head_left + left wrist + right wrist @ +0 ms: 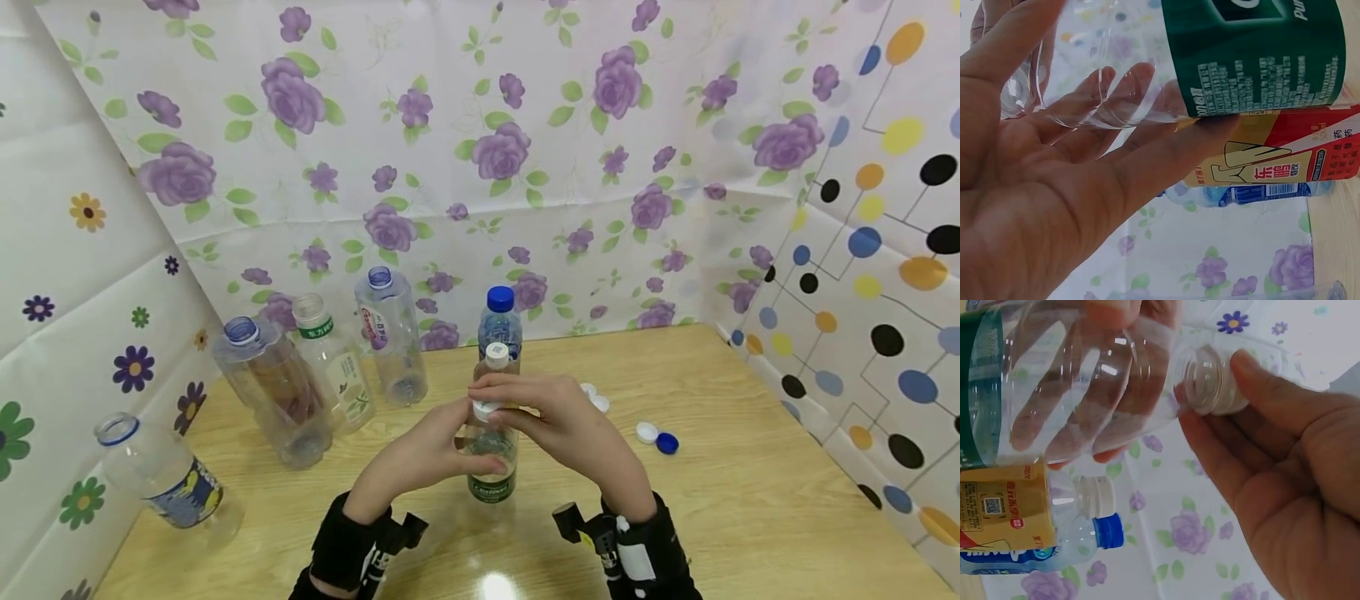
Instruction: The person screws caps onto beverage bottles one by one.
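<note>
A clear plastic bottle with a green label (492,490) stands upright on the table in front of me. My left hand (431,450) grips its upper body, fingers wrapped round the far side, as the left wrist view also shows. At the bottle's mouth my right hand (566,421) pinches a white cap (1230,394) between thumb and fingers. Whether the cap sits on the thread or is loose I cannot tell. Right behind stands a white-capped bottle (497,354) with a gold and red label (1272,156). Farther back is a blue-capped bottle (501,312).
Several uncapped bottles stand at the left: a large clear one (273,392), one with a green neck band (337,375), a slim one (393,333) and a blue-labelled one (168,479). A white cap (647,432) and a blue cap (667,443) lie right; more white caps (599,404) lie nearer.
</note>
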A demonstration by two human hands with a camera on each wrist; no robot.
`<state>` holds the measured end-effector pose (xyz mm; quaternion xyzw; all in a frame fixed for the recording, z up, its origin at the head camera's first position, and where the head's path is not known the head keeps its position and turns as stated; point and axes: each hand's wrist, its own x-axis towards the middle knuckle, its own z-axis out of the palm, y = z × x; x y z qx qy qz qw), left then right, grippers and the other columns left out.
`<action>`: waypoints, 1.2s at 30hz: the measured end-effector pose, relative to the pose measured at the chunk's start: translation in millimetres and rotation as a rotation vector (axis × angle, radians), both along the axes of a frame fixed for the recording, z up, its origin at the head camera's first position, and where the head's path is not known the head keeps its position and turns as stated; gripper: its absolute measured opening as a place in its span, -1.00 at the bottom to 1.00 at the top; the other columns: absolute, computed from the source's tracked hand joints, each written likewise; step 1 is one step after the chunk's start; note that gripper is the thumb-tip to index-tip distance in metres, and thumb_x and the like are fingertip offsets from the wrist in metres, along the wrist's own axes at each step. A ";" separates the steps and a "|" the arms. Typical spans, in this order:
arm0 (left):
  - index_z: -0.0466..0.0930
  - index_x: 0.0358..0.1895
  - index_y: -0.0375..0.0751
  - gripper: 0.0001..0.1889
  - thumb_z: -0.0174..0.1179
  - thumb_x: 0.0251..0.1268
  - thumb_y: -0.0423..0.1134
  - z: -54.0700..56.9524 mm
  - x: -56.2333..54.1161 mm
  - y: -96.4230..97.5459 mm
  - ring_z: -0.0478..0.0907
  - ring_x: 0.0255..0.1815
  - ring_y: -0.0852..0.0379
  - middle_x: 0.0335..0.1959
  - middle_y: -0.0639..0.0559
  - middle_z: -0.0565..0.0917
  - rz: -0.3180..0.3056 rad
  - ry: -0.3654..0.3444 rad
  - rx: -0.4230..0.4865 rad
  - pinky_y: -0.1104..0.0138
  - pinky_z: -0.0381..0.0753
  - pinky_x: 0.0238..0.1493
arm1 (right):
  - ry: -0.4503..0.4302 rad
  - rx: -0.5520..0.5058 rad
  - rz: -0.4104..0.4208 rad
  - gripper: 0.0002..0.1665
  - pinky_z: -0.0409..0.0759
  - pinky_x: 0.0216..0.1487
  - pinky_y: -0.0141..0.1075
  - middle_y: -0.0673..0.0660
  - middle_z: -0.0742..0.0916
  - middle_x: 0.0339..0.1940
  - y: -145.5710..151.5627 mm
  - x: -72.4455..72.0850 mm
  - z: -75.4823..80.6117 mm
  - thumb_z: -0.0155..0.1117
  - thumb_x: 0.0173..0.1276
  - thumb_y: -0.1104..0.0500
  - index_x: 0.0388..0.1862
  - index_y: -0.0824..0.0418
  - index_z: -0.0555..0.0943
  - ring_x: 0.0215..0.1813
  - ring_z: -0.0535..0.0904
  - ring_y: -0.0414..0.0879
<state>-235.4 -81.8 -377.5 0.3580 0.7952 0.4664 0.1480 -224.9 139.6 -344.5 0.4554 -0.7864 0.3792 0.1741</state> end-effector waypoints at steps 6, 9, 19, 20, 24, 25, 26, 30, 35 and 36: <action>-0.03 0.66 0.11 -0.04 0.40 0.32 -0.11 -0.2 0.8 1.6 0.46 0.39 -0.05 0.52 0.03 0.36 0.019 0.094 0.000 0.05 0.56 0.30 | 0.035 0.011 -0.182 -0.61 0.74 -0.07 -0.35 0.18 0.77 0.11 -11.3 12.0 4.1 0.42 0.31 0.32 0.12 0.22 0.74 -0.03 0.77 -0.01; -0.03 0.65 0.16 -0.04 0.40 0.31 -0.12 -0.5 1.9 2.3 0.42 0.43 -0.04 0.55 0.05 0.32 0.025 0.094 0.005 0.05 0.52 0.35 | 0.039 0.002 -0.266 -0.63 0.74 -0.04 -0.35 0.16 0.79 0.06 -18.6 18.0 4.9 0.44 0.29 0.31 0.09 0.23 0.76 0.00 0.76 0.00; 0.04 0.63 0.16 -0.08 0.40 0.30 -0.11 -1.8 3.4 1.3 0.43 0.42 0.00 0.52 0.07 0.35 0.027 0.056 -0.003 0.11 0.50 0.36 | -0.031 0.079 -0.255 -0.52 0.74 -0.12 -0.32 0.13 0.75 0.16 -14.5 19.7 5.9 0.50 0.25 0.28 0.18 0.20 0.71 0.02 0.75 -0.01; 0.06 0.63 0.14 -0.09 0.40 0.31 -0.11 -1.7 3.1 1.3 0.44 0.41 -0.01 0.51 0.05 0.37 0.026 0.048 -0.003 0.10 0.52 0.34 | -0.051 0.079 -0.230 -0.50 0.73 -0.12 -0.31 0.12 0.74 0.18 -11.3 18.6 6.6 0.50 0.25 0.29 0.20 0.19 0.70 0.06 0.74 -0.01; 0.10 0.62 0.04 -0.12 0.41 0.31 -0.12 0.6 1.8 1.7 0.48 0.35 -0.09 0.45 -0.01 0.43 0.021 0.023 -0.007 0.08 0.62 0.21 | -0.090 0.064 -0.134 -0.45 0.73 -0.03 -0.25 0.09 0.69 0.27 -0.4 13.7 6.8 0.48 0.27 0.34 0.25 0.17 0.66 0.20 0.67 0.01; 0.11 0.62 0.02 -0.12 0.41 0.31 -0.13 1.3 1.4 1.7 0.48 0.34 -0.09 0.44 -0.02 0.44 0.021 0.020 -0.011 0.08 0.63 0.19 | -0.094 0.060 -0.113 -0.45 0.73 0.00 -0.24 0.09 0.69 0.28 1.3 12.6 6.6 0.47 0.28 0.34 0.26 0.17 0.65 0.23 0.65 0.01; 0.12 0.61 0.00 -0.12 0.41 0.31 -0.14 2.0 1.0 1.8 0.48 0.34 -0.12 0.44 -0.05 0.45 0.020 0.019 -0.011 0.06 0.64 0.17 | -0.093 0.060 -0.093 -0.46 0.72 0.06 -0.22 0.10 0.67 0.30 2.8 11.3 6.1 0.45 0.30 0.35 0.28 0.17 0.64 0.26 0.63 0.02; 0.09 0.62 -0.02 -0.11 0.41 0.31 -0.12 3.9 0.4 1.1 0.45 0.38 -0.12 0.46 -0.08 0.43 0.011 0.014 -0.025 0.01 0.62 0.20 | -0.097 0.070 -0.014 -0.47 0.71 0.08 -0.23 0.12 0.63 0.36 6.5 7.3 5.6 0.37 0.39 0.36 0.33 0.19 0.60 0.29 0.61 0.00; 0.07 0.63 -0.06 -0.13 0.37 0.36 -0.12 4.6 0.4 -0.3 0.42 0.42 -0.09 0.45 -0.09 0.44 -0.048 0.018 -0.035 -0.01 0.55 0.30 | -0.104 0.100 0.049 -0.45 0.71 0.07 -0.21 0.10 0.61 0.39 10.6 6.9 6.6 0.33 0.41 0.39 0.37 0.18 0.58 0.30 0.59 -0.02; 0.05 0.63 -0.07 -0.13 0.36 0.38 -0.12 4.5 0.7 -0.6 0.43 0.42 -0.09 0.44 -0.09 0.45 -0.061 0.017 -0.037 -0.01 0.54 0.31 | -0.105 0.102 0.052 -0.44 0.71 0.09 -0.19 0.10 0.61 0.38 10.9 7.2 6.6 0.33 0.41 0.38 0.37 0.18 0.57 0.31 0.59 -0.02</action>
